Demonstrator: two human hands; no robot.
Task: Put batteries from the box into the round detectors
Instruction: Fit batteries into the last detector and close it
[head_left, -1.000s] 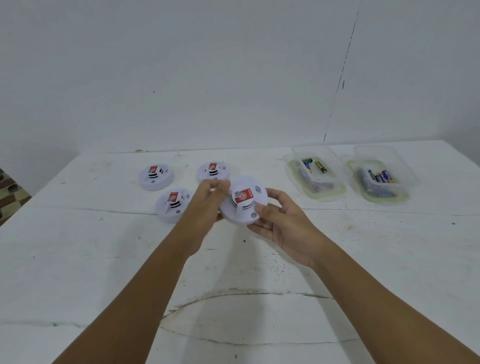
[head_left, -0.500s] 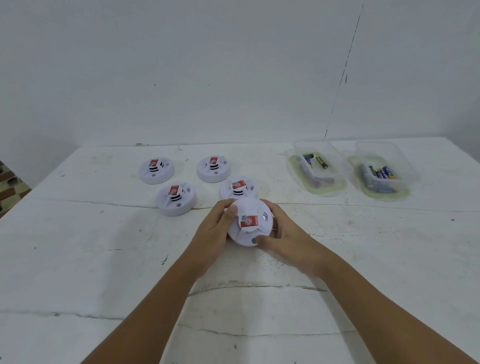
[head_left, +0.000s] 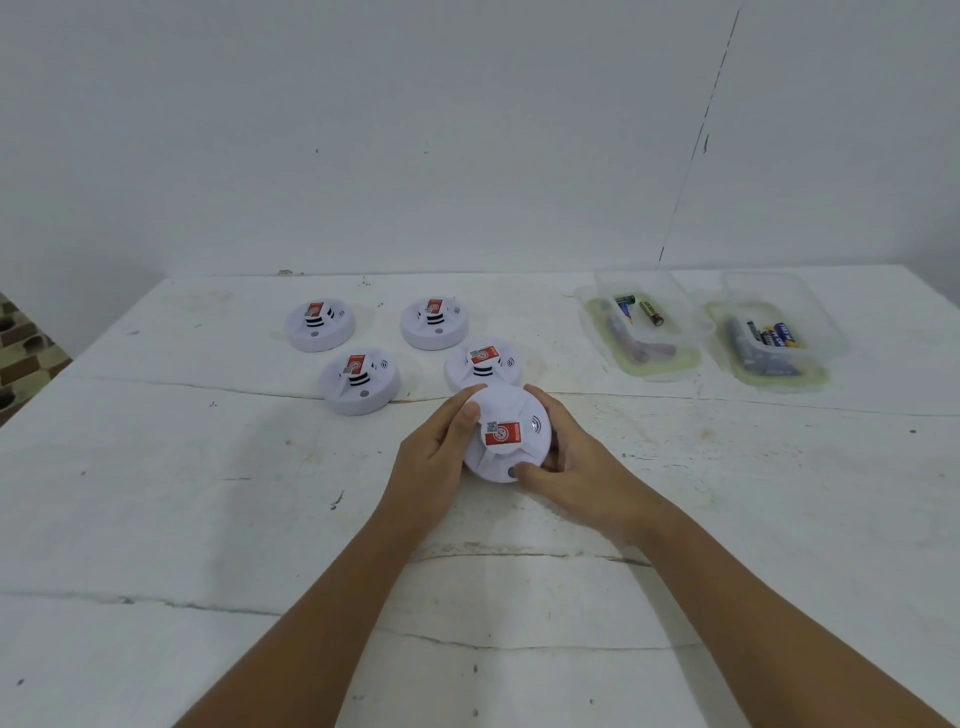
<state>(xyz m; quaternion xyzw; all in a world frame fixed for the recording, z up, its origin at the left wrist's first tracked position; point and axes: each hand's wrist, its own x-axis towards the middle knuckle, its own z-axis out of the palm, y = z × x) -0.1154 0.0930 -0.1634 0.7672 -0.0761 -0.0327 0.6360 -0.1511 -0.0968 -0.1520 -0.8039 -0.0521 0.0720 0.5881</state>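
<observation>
A bare white wall is backing the white bench (head_left: 156, 519). I am cupping one detector (head_left: 506, 434) between both hands, left hand (head_left: 436, 462) and right hand (head_left: 576, 467) curling round its rim, face up, straight ahead. The batteries (head_left: 774, 335) are lying in a box (head_left: 831, 332) far right, nearer my right hand, with open bench between. Four detectors (head_left: 358, 379) are crowding just behind.

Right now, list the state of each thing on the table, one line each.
Held detector: face up, gripped by left hand and right hand.
Four other detectors: face up, untouched.
Left battery box: open, few batteries.
Right battery box: open, several batteries.
</observation>
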